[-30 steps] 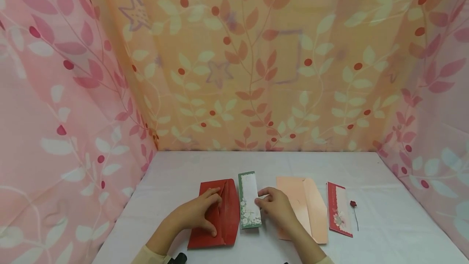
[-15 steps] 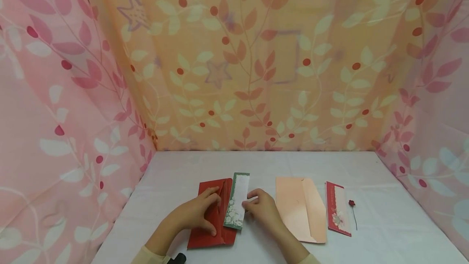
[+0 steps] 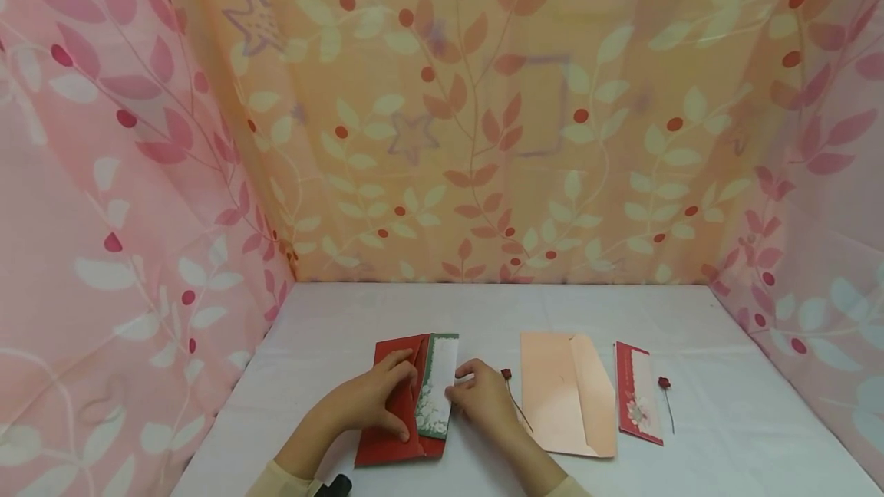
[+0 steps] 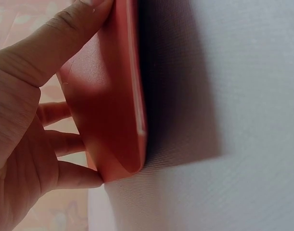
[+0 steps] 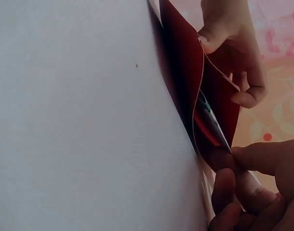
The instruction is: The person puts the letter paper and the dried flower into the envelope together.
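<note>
My left hand (image 3: 367, 401) holds the red envelope (image 3: 378, 445) by its upper layer, thumb near the front and fingers at the back. In the left wrist view the thumb and fingers grip the envelope (image 4: 103, 130) by its edge. My right hand (image 3: 489, 399) pinches the right edge of a white card (image 3: 437, 386) with a green floral border. The card lies over the envelope's flap, its left edge at the mouth. In the right wrist view the envelope's mouth gapes, and the card (image 5: 213, 122) shows edge-on between the red layers.
Right of the hands lies a peach envelope (image 3: 555, 397) with its flap spread. A small dried red rose (image 3: 507, 376) rests beside it. Farther right are a red floral card (image 3: 637, 397) and another rose (image 3: 664, 383). A white cloth covers the table (image 3: 331, 313); patterned curtains (image 3: 483, 136) surround it.
My right hand has carried the green-bordered card leftward over the envelope's flap to its mouth. The rose beside the peach envelope has come into view. The left hand has stayed in place.
</note>
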A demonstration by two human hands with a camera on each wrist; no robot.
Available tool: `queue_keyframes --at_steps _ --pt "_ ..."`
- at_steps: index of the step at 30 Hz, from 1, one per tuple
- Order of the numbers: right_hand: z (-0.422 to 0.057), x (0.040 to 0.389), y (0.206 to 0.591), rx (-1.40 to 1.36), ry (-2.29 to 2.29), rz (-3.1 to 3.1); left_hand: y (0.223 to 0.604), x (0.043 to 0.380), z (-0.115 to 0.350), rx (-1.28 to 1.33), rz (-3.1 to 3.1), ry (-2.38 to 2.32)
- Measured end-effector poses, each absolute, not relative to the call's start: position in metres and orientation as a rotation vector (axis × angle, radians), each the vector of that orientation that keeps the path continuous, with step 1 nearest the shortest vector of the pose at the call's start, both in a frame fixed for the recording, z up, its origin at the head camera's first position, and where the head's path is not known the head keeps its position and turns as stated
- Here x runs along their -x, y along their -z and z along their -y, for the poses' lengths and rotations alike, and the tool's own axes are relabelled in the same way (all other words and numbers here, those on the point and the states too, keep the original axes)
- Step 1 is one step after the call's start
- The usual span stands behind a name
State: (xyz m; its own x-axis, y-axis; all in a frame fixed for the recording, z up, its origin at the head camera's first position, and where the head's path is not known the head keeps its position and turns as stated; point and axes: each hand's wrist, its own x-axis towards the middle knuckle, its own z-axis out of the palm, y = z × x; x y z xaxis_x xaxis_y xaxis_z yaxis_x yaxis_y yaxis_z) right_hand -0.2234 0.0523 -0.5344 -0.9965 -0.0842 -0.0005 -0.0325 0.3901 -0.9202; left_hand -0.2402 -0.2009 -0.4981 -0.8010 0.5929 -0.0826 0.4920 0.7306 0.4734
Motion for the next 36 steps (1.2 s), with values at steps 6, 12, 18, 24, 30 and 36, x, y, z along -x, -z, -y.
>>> queue_keyframes --at_steps 6,12,18,24,30,36 --pt "-0.047 0.222 0.535 0.100 1.591 -2.665 0.494 0.238 0.199 -0.836 -2.693 -0.652" --pt "-0.042 0.222 0.533 0.127 1.516 -2.742 0.494 0.238 0.199 -0.840 -2.705 -0.651" --pt "-0.038 0.223 0.532 0.159 1.487 -2.772 0.495 0.239 0.200 -0.867 -2.707 -0.654" --pt "-0.034 0.224 0.533 0.187 1.497 -2.779 0.496 0.240 0.200 -0.854 -2.704 -0.668" --pt "-0.030 0.226 0.536 0.189 1.471 -2.789 0.497 0.242 0.201 -0.889 -2.710 -0.667" --pt "-0.024 0.227 0.535 0.164 1.447 -2.782 0.499 0.244 0.201 -0.910 -2.709 -0.687"
